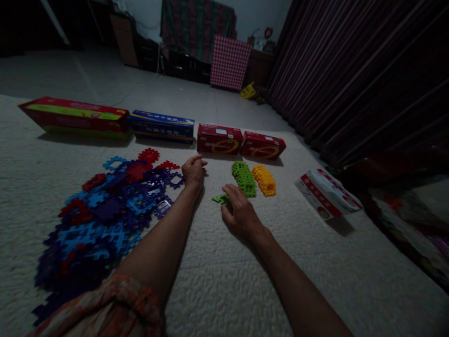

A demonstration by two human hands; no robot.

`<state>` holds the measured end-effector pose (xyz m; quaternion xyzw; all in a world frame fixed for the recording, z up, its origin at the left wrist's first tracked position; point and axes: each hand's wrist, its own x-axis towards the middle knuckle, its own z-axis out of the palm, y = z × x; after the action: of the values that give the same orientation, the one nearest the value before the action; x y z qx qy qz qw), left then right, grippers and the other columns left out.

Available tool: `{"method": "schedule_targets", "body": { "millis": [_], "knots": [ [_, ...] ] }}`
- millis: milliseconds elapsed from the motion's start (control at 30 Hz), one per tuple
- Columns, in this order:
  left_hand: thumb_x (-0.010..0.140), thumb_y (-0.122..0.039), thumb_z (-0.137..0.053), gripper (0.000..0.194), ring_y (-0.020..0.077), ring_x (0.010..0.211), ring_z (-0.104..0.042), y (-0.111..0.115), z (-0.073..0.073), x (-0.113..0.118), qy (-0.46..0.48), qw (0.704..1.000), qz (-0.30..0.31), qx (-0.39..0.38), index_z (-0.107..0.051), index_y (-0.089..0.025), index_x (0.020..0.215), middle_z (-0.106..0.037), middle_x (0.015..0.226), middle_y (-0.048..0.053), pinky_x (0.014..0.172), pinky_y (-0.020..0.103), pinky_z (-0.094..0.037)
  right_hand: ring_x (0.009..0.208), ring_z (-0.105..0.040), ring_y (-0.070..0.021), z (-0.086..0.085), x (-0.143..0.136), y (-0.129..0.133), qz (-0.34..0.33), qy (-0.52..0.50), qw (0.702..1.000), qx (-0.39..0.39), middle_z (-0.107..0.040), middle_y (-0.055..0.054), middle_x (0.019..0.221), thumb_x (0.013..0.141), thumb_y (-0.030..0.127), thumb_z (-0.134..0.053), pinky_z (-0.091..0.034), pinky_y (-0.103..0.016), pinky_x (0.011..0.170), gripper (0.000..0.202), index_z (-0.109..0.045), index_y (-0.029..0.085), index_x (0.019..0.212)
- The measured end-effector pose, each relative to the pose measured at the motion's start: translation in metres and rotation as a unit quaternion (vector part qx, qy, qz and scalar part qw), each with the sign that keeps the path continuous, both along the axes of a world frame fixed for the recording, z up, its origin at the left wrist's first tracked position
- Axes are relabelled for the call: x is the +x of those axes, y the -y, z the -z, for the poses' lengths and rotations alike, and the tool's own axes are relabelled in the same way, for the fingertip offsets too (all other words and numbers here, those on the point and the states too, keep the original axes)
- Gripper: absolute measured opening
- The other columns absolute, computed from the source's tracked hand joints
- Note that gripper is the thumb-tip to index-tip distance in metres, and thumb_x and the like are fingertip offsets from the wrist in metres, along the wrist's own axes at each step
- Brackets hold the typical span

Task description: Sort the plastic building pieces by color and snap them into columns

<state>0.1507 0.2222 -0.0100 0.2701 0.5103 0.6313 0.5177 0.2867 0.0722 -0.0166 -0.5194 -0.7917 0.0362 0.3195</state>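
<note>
My left hand [193,171] hovers at the right edge of a heap of plastic interlocking pieces [108,206] in purple, blue and red. Its fingers are loosely bent and a little apart, with nothing visible in them. My right hand [242,213] has its thumb and fingers around a green interlocking piece [220,199], partly hidden by the fingers. Just beyond that hand lies a row of green pieces [243,179] standing face to face. To its right is a shorter row of yellow pieces [264,180].
Along the mat's [224,285] far side stand a long red and green box [80,117], a blue box [161,126] and two red boxes [219,139]. A white and red box [328,194] sits at the right. Dark curtains [343,61] hang beyond it.
</note>
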Motion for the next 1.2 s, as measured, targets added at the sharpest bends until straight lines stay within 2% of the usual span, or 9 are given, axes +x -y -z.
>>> {"method": "schedule_targets", "body": {
  "millis": [133,233,300,367,467,533,733,1033,1200],
  "knots": [
    [0.058,-0.023,-0.055,0.038,0.0075,0.045,-0.047,0.000,0.002,0.000,0.001,1.000,0.004,0.009,-0.071,-0.016,0.091,-0.064,0.067,-0.001,0.046,0.021,-0.038,0.116,-0.059,-0.0283,-0.004,-0.001,-0.001,-0.004,0.016,0.999,-0.041,-0.065,-0.016,0.122,0.086,0.012,-0.055,-0.049,-0.048,0.104,0.031,-0.061,0.016,0.116],
    [0.057,-0.022,-0.054,0.039,0.0073,0.043,-0.046,0.001,0.001,0.000,0.005,1.000,0.011,0.011,-0.071,-0.016,0.092,-0.064,0.066,-0.002,0.045,0.020,-0.038,0.106,-0.061,-0.0261,-0.008,0.000,-0.001,-0.023,0.019,0.998,-0.053,-0.067,-0.013,0.111,0.085,0.009,-0.055,-0.052,-0.044,0.097,0.027,-0.062,0.018,0.110],
    [0.057,-0.022,-0.053,0.040,0.0074,0.043,-0.046,0.002,0.000,-0.001,0.003,1.000,0.014,0.009,-0.070,-0.015,0.093,-0.063,0.066,-0.002,0.044,0.020,-0.039,0.108,-0.061,-0.0258,-0.011,0.003,0.001,-0.037,0.011,0.999,-0.028,-0.066,-0.012,0.113,0.083,0.009,-0.056,-0.052,-0.044,0.097,0.034,-0.061,0.019,0.115],
    [0.057,-0.021,-0.053,0.041,0.0077,0.043,-0.047,0.003,-0.002,-0.001,-0.002,1.000,0.016,0.005,-0.070,-0.015,0.094,-0.064,0.066,-0.002,0.044,0.020,-0.040,0.113,-0.059,-0.0264,-0.011,0.010,0.001,-0.028,-0.003,0.999,0.032,-0.064,-0.013,0.119,0.081,0.008,-0.056,-0.051,-0.045,0.100,0.044,-0.057,0.019,0.124],
    [0.059,-0.020,-0.052,0.041,0.0080,0.044,-0.048,0.003,-0.004,-0.001,-0.005,1.000,0.014,0.001,-0.070,-0.015,0.095,-0.064,0.066,-0.002,0.044,0.019,-0.040,0.119,-0.057,-0.0284,-0.008,0.026,-0.001,0.028,-0.010,0.991,0.130,-0.061,-0.014,0.124,0.081,0.007,-0.056,-0.050,-0.050,0.103,0.054,-0.052,0.019,0.134],
    [0.060,-0.019,-0.052,0.040,0.0080,0.044,-0.048,0.004,-0.005,-0.002,-0.006,1.000,0.013,0.002,-0.070,-0.014,0.095,-0.064,0.066,-0.001,0.044,0.019,-0.040,0.119,-0.057,-0.0295,-0.005,0.040,-0.004,0.064,-0.001,0.984,0.166,-0.060,-0.014,0.123,0.080,0.005,-0.054,-0.050,-0.053,0.104,0.057,-0.051,0.020,0.135],
    [0.061,-0.016,-0.054,0.037,0.0080,0.047,-0.049,0.005,-0.006,-0.002,-0.013,1.000,0.011,-0.001,-0.071,-0.014,0.094,-0.064,0.068,0.000,0.046,0.019,-0.039,0.120,-0.056,-0.0309,0.002,0.065,-0.009,0.086,0.032,0.980,0.175,-0.059,-0.016,0.124,0.074,0.001,-0.050,-0.051,-0.054,0.103,0.063,-0.049,0.017,0.135],
    [0.061,-0.018,-0.055,0.039,0.0069,0.044,-0.045,0.005,-0.006,-0.001,-0.011,1.000,0.014,0.001,-0.071,-0.013,0.097,-0.064,0.068,-0.001,0.045,0.021,-0.041,0.126,-0.052,-0.0309,0.000,0.061,-0.006,0.080,0.030,0.988,0.131,-0.056,-0.016,0.130,0.072,-0.001,-0.048,-0.046,-0.056,0.109,0.067,-0.050,0.018,0.136],
    [0.061,-0.019,-0.054,0.037,0.0074,0.043,-0.047,0.002,0.002,0.000,-0.023,0.999,0.023,0.022,-0.070,-0.014,0.094,-0.063,0.067,-0.002,0.043,0.021,-0.041,0.122,-0.054,-0.0300,-0.005,0.050,-0.004,0.084,0.025,0.980,0.179,-0.058,-0.014,0.125,0.072,0.000,-0.049,-0.048,-0.052,0.106,0.061,-0.053,0.018,0.131]
  ]
}}
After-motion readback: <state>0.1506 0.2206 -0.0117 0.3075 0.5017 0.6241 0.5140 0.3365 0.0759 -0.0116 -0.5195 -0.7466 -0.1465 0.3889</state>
